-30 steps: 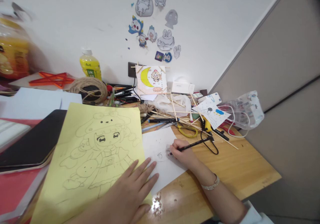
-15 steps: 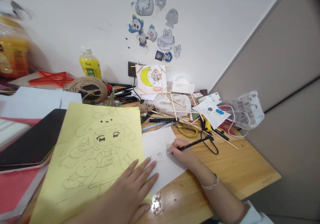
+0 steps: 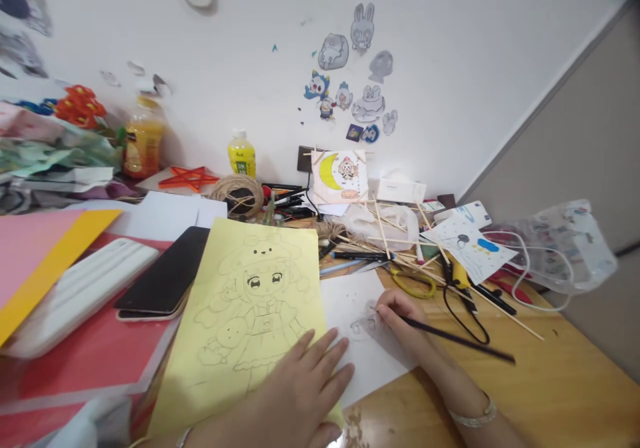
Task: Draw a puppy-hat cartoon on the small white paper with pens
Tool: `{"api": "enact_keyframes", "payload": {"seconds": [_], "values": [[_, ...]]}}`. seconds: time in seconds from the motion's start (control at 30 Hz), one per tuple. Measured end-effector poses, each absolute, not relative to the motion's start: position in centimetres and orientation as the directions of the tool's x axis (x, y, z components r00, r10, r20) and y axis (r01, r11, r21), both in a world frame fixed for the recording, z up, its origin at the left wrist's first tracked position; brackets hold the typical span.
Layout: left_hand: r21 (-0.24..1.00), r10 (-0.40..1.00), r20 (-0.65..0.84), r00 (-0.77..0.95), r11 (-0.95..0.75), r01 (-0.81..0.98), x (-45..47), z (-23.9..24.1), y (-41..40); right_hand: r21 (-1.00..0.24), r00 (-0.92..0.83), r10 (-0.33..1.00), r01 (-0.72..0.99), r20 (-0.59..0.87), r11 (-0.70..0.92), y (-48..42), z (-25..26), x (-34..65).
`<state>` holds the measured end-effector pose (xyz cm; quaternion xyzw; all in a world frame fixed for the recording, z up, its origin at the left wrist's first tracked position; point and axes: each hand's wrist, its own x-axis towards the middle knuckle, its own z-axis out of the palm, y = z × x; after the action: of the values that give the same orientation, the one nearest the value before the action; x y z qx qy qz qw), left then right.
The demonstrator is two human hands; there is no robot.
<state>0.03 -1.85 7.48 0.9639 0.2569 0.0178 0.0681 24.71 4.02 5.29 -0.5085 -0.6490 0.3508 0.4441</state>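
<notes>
My left hand [image 3: 295,395] lies flat with fingers spread on the lower edge of a yellow sheet [image 3: 250,301] that carries a pencil drawing of a cartoon girl. My right hand [image 3: 400,318] is closed round a black pen [image 3: 457,341], its tip on a white sheet [image 3: 365,341] with a small faint sketch. The pen's far end points right over the wooden desk [image 3: 525,388].
A black tablet [image 3: 167,278], a white case [image 3: 80,295] and red and pink card [image 3: 90,355] lie left. Behind are twine [image 3: 240,195], bottles [image 3: 242,155], pens, wooden sticks [image 3: 395,235], yellow scissors [image 3: 410,285], a painted card [image 3: 473,245] and a plastic bag [image 3: 565,248].
The view has swung left and pulled back, showing more of the left clutter. The pen now lies flatter, its end pointing right. Both hands stay on their sheets.
</notes>
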Motion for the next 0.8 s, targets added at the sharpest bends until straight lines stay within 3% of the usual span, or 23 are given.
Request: {"api": "enact_keyframes", "payload": {"seconds": [0.1,0.27,0.63,0.8], "values": [[0.13,0.491,0.072,0.868,-0.868,0.479,-0.3,6.6,-1.9,-0.864,-0.055,0.989,0.482,0.135,0.145,4.0,4.9,24.7],[0.115,0.48,0.143,0.865,-0.876,0.467,-0.5,4.8,-1.7,-0.709,-0.049,0.985,0.689,0.168,0.155,4.3,4.8,24.7],[0.112,0.488,0.08,0.869,-0.871,0.479,-0.1,4.7,-1.4,-0.638,-0.172,0.968,0.729,0.183,0.25,4.4,5.0,24.9],[0.12,0.501,0.138,0.854,-0.865,0.488,0.0,4.1,-1.6,-0.657,-0.161,0.967,0.71,0.196,0.251,4.4,5.0,24.9]]}}
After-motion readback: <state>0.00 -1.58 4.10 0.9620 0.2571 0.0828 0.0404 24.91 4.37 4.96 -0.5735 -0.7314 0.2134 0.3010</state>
